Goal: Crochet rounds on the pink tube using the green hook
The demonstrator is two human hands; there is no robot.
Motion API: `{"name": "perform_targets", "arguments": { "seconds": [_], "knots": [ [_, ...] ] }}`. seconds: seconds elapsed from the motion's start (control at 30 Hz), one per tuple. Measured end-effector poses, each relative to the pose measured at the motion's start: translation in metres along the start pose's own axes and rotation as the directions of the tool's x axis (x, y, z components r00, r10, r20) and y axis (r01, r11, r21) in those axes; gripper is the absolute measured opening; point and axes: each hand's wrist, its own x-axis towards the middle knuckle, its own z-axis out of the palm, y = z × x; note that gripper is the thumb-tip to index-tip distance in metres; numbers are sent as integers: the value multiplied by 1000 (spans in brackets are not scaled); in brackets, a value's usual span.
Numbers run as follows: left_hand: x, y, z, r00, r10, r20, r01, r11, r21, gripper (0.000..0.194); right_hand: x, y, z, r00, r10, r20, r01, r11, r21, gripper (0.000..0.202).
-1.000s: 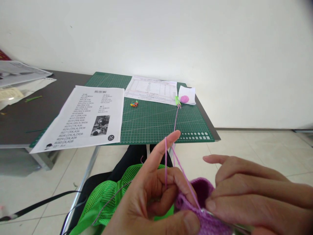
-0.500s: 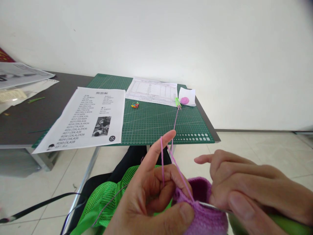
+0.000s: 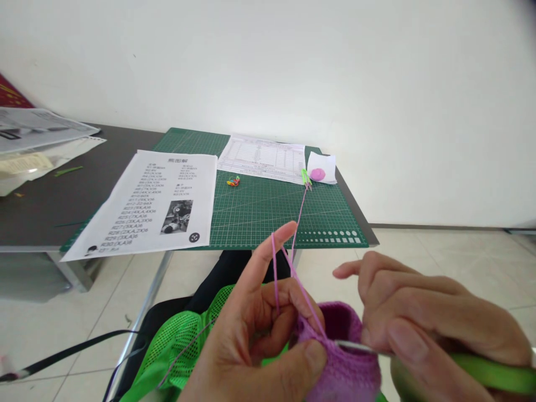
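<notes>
Wall point(image 3: 419, 111): white, behind the dark tabletop point(image 3: 121, 139).
Cutting mat point(image 3: 259, 215): green, flat, bearing printed sheets.
Left hand point(image 3: 247, 335): thumb and fingers pinching the rim, index finger raised under yarn point(image 3: 305, 293).
Right hand point(image 3: 435, 301): closed around the hook, little finger extended.
Purple crochet piece point(image 3: 347, 371): between both hands, opening upward, touching the left thumb.
Crochet hook point(image 3: 358, 347): nearly level, tip leftward at the rim beside that thumb, green handle rightward.

purple yarn point(image 3: 307, 301), green gridded mat point(image 3: 259, 215), plain white wall point(image 3: 268, 67), lime-green mesh point(image 3: 178, 338).
</notes>
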Motion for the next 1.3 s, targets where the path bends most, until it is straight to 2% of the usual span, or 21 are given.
{"name": "perform_targets", "arguments": {
  "seconds": [0.13, 0.37, 0.57, 0.73, 0.9, 0.97, 1.17, 1.3],
  "knots": [
    [1, 0, -1, 1000, -3, 8, 3, 1000, -21, 78, 1, 3, -2, 998, -55, 32, 56, 998, -28, 25],
    [0, 2, -4, 1000, 19, -16, -19, 1000, 2, 80, -1, 8, -2, 997, -51, 59, 51, 999, 5, 25],
    [-2, 5, -1, 998, 1, -64, -2, 1000, -14, 86, -2, 7, -9, 955, -93, 280, 102, 995, -19, 21],
    [-1, 4, 4, 993, 41, -108, -48, 997, -61, 96, -7, 3, -3, 968, -72, 240, 100, 989, -105, 18],
    [-2, 4, 4, 991, 51, -121, -59, 996, -68, 98, -6, 2, -2, 927, -112, 358, 161, 981, -110, 11],
    [-2, 3, 4, 990, 47, -132, -51, 998, -32, 97, -5, 0, -1, 924, -121, 363, 188, 970, -154, 5],
    [-2, 1, 4, 983, 47, -179, -42, 999, 34, 94, -5, -6, 8, 940, -112, 324, 209, 936, -283, 16],
    [-2, 1, 3, 991, 44, -129, -45, 999, 0, 88, -6, -5, 10, 954, -98, 282, 176, 948, -267, 19]
  ]
}}
